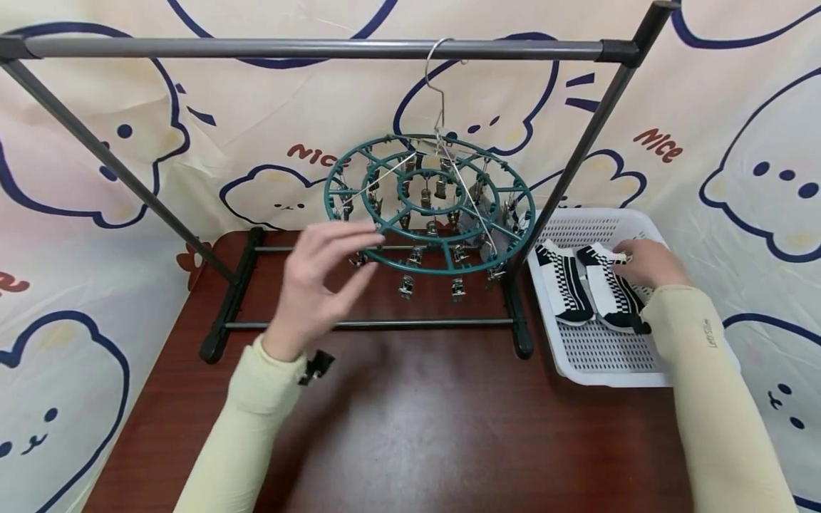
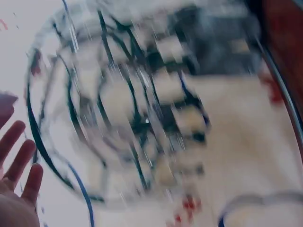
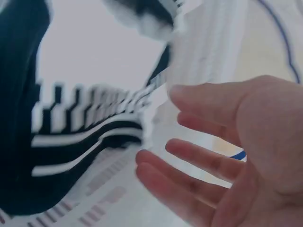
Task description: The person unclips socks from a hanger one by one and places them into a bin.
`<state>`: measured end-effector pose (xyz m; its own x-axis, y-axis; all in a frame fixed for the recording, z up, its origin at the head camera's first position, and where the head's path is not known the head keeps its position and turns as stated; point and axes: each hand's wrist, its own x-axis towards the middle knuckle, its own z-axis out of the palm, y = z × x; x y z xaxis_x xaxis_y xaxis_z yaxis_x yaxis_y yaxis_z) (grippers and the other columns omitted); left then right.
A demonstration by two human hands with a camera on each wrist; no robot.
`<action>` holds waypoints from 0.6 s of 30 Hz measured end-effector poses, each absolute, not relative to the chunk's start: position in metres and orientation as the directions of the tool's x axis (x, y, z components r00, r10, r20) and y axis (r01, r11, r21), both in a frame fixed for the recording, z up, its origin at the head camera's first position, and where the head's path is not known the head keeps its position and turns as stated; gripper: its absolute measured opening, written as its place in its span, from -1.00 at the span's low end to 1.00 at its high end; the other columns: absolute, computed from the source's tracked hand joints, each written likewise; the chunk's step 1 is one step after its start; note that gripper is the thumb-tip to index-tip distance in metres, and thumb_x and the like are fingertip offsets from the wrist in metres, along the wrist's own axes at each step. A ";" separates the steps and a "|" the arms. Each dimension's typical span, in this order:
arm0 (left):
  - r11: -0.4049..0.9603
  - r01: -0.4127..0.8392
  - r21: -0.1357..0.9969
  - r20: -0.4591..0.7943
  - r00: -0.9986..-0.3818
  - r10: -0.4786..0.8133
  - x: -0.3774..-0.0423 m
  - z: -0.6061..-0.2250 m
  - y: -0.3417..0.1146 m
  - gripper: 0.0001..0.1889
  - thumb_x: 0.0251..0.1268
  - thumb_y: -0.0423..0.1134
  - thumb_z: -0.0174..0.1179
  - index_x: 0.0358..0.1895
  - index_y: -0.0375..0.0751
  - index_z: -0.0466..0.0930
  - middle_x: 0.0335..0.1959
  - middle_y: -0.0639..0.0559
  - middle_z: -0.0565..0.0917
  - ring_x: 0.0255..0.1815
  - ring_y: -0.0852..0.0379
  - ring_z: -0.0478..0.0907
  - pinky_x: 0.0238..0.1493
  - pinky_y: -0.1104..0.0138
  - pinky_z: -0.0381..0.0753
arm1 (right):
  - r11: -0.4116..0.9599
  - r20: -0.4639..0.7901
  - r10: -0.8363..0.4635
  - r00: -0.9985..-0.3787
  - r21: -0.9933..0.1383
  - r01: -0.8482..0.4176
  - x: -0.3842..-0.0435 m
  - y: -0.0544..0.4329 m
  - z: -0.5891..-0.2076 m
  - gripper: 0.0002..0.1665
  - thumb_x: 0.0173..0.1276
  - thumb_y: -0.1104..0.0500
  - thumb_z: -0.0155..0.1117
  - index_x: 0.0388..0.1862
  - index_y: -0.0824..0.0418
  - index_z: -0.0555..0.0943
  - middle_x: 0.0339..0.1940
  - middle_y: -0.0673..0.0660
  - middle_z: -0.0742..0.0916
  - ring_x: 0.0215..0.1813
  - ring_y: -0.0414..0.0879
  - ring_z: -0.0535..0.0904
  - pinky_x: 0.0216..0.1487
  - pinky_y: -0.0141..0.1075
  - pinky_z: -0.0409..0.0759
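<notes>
My left hand point(image 1: 321, 285) hovers at the front left of a round green clip hanger point(image 1: 442, 269), thumb and fingers apart with nothing between them. Metal clips dangle from the hanger's rings. At the right, my right hand point(image 1: 651, 265) reaches over the heel end of one of two black-and-white checkered socks. The nearer sock point(image 1: 601, 279) and the other sock point(image 1: 564, 285) lie side by side in a white basket point(image 1: 556, 353). In the right wrist view, the fingers point(image 3: 189, 189) are spread beside the sock point(image 3: 94, 56), and a gap shows between them and the fabric.
The hanger hooks over a grey rail point(image 1: 256, 48) on a dark-footed stand. A greyish item point(image 2: 222, 45), blurred, hangs at the hanger's side. The brown table point(image 1: 436, 427) extends in front, and a cartoon-print cloth point(image 1: 64, 278) covers the walls.
</notes>
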<state>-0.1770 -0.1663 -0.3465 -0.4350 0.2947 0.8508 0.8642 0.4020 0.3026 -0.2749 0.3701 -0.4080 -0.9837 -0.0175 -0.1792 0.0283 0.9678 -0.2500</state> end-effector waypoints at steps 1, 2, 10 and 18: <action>0.435 0.845 0.311 0.843 -0.456 0.284 -0.182 -0.347 -0.175 -0.65 0.31 -0.26 0.33 0.15 -0.20 0.73 0.18 -0.12 0.71 0.24 -0.11 0.55 0.35 0.17 0.41 | 0.963 -0.132 -0.022 -0.991 -0.270 0.015 -0.272 0.365 -0.403 -0.46 0.43 0.14 0.25 0.26 0.48 0.55 0.19 0.57 0.62 0.18 0.48 0.52 0.19 0.38 0.45; 0.465 0.825 0.321 0.834 -0.479 0.275 -0.187 -0.348 -0.183 -0.62 0.32 -0.23 0.32 0.19 -0.18 0.71 0.23 -0.11 0.69 0.28 -0.12 0.53 0.37 0.15 0.39 | 0.956 -0.087 -0.024 -0.996 -0.294 0.003 -0.268 0.359 -0.397 -0.49 0.47 0.14 0.23 0.24 0.47 0.56 0.18 0.56 0.63 0.16 0.47 0.54 0.16 0.36 0.46; 0.608 0.734 0.302 0.799 -0.543 0.259 -0.202 -0.357 -0.204 -0.57 0.33 -0.36 0.35 0.27 -0.14 0.67 0.34 -0.06 0.65 0.43 -0.10 0.47 0.48 0.01 0.33 | 0.891 0.453 -0.034 -0.891 -0.391 -0.232 -0.224 0.278 -0.344 -0.66 0.57 0.10 0.19 0.08 0.31 0.71 -0.04 0.34 0.78 -0.09 0.25 0.72 -0.12 -0.13 0.62; 0.583 0.771 0.257 0.820 -0.493 0.291 -0.196 -0.361 -0.191 -0.71 0.35 -0.40 0.35 0.11 -0.17 0.77 0.17 -0.12 0.74 0.29 -0.16 0.57 0.40 0.01 0.41 | 0.765 0.717 -0.220 -0.661 -0.294 -0.573 -0.191 0.202 -0.319 -0.68 0.41 0.26 0.40 0.13 0.22 0.74 -0.13 0.22 0.76 -0.32 0.01 0.69 -0.26 -0.70 0.40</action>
